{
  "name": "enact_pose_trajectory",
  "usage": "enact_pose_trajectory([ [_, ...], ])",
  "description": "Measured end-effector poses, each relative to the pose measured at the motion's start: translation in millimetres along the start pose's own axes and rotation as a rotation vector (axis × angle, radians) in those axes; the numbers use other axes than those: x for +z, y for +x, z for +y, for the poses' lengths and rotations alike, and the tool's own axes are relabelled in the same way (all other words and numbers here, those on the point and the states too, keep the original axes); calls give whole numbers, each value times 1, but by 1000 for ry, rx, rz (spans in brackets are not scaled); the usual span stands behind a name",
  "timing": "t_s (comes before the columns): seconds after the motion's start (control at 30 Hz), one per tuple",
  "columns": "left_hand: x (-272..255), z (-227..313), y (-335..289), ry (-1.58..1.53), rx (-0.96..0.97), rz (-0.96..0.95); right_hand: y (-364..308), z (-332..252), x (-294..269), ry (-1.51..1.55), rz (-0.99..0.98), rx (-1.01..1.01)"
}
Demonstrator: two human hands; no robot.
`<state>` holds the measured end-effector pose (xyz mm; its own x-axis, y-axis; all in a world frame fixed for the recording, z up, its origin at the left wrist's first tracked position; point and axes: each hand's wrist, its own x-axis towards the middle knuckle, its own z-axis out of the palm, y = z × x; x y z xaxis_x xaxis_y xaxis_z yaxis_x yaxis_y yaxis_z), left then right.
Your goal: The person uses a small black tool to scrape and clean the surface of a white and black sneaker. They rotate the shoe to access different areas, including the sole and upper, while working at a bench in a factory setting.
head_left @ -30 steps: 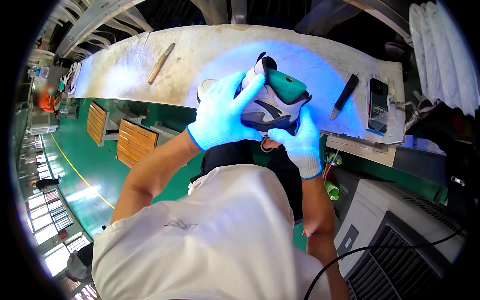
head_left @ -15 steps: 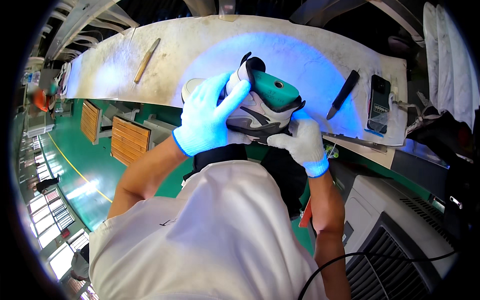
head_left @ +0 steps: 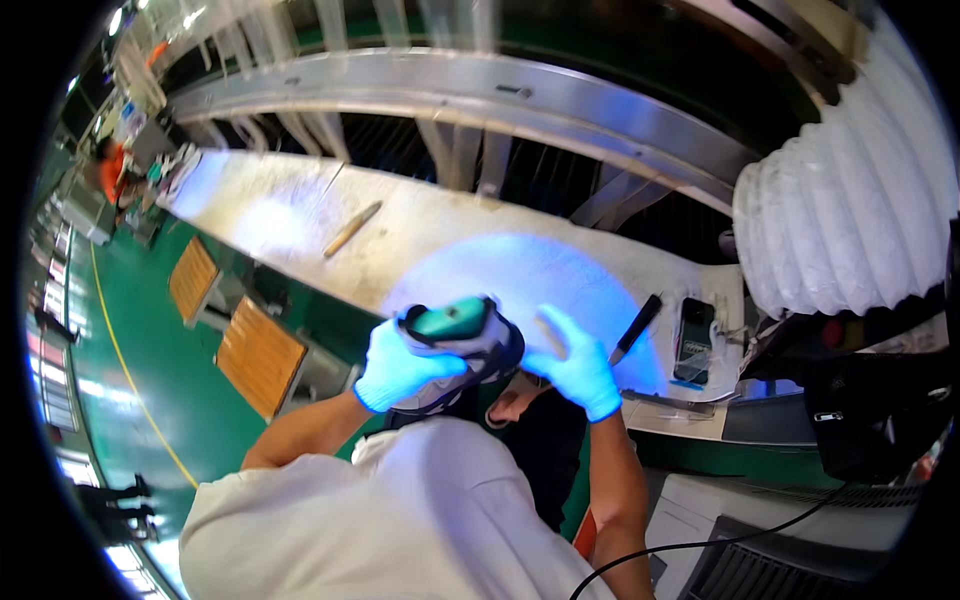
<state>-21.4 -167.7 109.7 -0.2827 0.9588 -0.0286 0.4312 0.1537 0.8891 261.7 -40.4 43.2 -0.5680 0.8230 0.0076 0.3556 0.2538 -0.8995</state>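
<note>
Likely repositioning mid-frame: blue-lit gloved left hand [head_left: 395, 372] grips grey-black sneaker [head_left: 492, 352] around green plastic last [head_left: 450, 319]; gloved right hand [head_left: 580, 370] spread, contact blurred; regripping would need steadiness.

Worktop [head_left: 440, 220] runs across, rail [head_left: 450, 85] behind it. Hand tool [head_left: 352, 230] lies on its left, knife [head_left: 636, 328] over on right, phone [head_left: 693, 340] just right of that. Shoe's [head_left: 487, 350] by near edge, block [head_left: 450, 320] sitting inside, left hand [head_left: 398, 368] round it, right hand [head_left: 578, 368] just to its right. Two stools [head_left: 262, 357] down left on floor [head_left: 150, 350], hose [head_left: 840, 210] way right.
</note>
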Motion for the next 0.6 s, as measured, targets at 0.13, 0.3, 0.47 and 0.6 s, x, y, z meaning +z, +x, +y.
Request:
enact_pose_trajectory([
  [0.13, -18, -48, -61, -929, -273, -9, -22, -17, 36, 943, -108, 46],
  [0.3, -44, -70, -12, -922, 172, -291, -30, -102, 68, 911, -301, 3],
  [0.47, -50, -28, 76, -910, 357, -343, -35, -168, 77, 348, 29, -209],
  [0.6, -18, -66, 105, -1567, -50, -422, -16, -147, 134, -17, 246, -356],
])
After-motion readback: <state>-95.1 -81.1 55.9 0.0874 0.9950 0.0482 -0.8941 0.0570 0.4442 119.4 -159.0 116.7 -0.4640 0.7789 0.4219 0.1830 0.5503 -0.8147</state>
